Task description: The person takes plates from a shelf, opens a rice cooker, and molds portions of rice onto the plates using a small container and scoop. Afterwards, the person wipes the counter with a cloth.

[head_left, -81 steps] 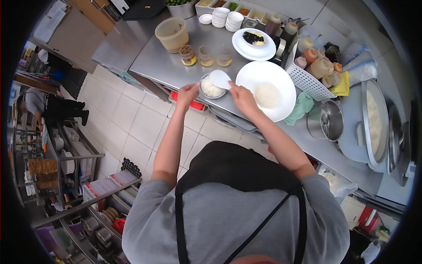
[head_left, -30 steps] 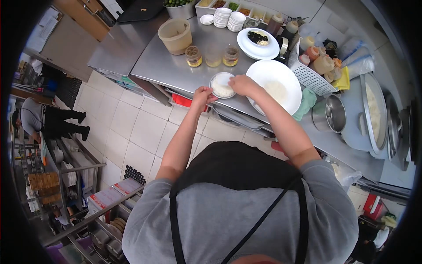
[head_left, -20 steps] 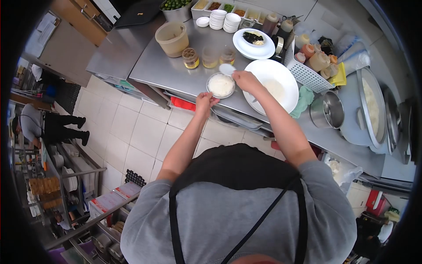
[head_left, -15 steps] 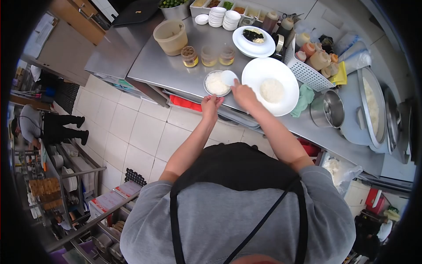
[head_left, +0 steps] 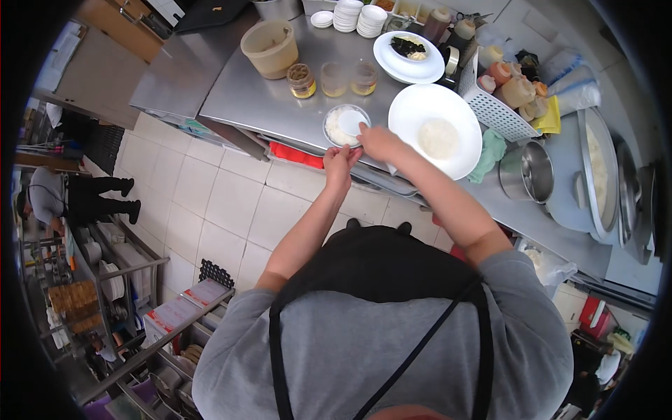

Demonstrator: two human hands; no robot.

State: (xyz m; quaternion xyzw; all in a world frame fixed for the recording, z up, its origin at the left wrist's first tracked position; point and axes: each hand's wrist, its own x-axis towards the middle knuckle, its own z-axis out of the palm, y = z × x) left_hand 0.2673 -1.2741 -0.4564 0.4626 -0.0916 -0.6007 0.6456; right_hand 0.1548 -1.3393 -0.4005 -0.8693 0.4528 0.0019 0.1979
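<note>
A small bowl of white rice [head_left: 336, 129] is at the front edge of the steel counter [head_left: 280, 115]. My left hand [head_left: 341, 162] grips its near rim with pinched fingers. In my right hand [head_left: 380, 143] is a white rice paddle [head_left: 349, 123], its flat blade lying on the rice. Just right of the bowl, a large white plate [head_left: 411, 110] bears a round mound of rice [head_left: 439, 138]. Behind the bowl stand three jars, one of them a jar with brown contents [head_left: 302, 81].
A beige tub [head_left: 269, 52] is at the back left. On the right are a white basket of bottles [head_left: 490, 108], a green cloth [head_left: 488, 155], a steel pot [head_left: 526, 172] and a large rice container [head_left: 595, 175]. A person [head_left: 52, 196] bends at shelves far left.
The paddle, earlier lifted off to the bowl's right side, is now over the rice. My left hand has shifted right along the bowl's near rim.
</note>
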